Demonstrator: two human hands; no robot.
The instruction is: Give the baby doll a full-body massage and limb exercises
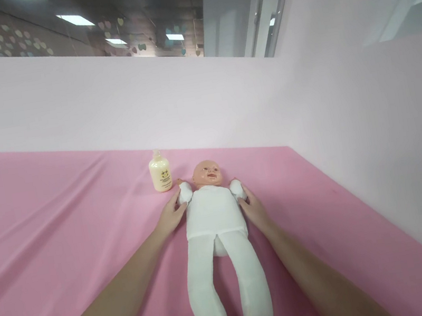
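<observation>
A baby doll (214, 211) with a white cloth body lies on its back on the pink sheet (124, 214), head toward the wall and legs toward me. My left hand (171, 215) is closed around the doll's arm at the left of the picture, thumb on the near side. On the other side, my right hand (253, 207) grips the doll's other arm in the same way. Both doll arms are bent up beside its head. Just beyond my left hand stands a bottle (160, 172) of pale yellow liquid with a dark printed label.
A white wall (106, 105) rises behind the sheet, and another wall (382, 125) closes off the right side. Above the back wall is a window (156, 12) with ceiling lights and heart-shaped decorations showing in it. The sheet has folds at the left.
</observation>
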